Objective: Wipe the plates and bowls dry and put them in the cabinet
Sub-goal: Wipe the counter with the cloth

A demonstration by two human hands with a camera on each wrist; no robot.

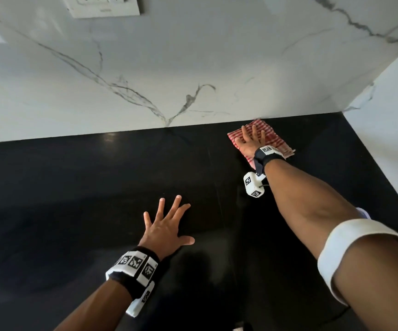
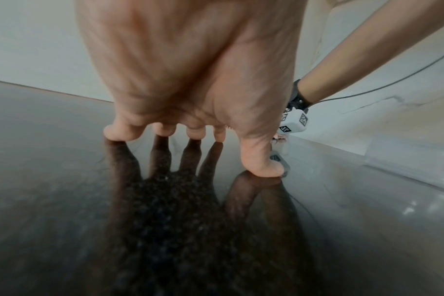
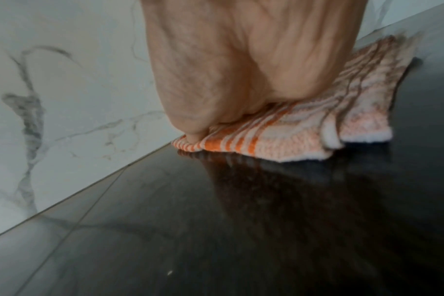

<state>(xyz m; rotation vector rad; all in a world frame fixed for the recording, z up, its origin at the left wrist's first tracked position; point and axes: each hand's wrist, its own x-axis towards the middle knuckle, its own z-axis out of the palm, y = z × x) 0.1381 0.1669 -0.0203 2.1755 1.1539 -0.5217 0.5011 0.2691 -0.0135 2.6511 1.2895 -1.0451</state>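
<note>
The bench (image 1: 73,187) is black and shiny, so shiny that it shows dim shapes like a mirror. A thin straight line runs across it from front to back. Behind the bench stands a white wall (image 1: 193,56) with wavy grey lines, like marble. The wall meets the back edge of the bench. High on the wall, far above the bench and to the left, sits a white plug socket (image 1: 104,5); only its lower part shows. At the right end of the bench another white wall (image 1: 388,103) comes forward, making a corner. It has faint grey lines too.
</note>
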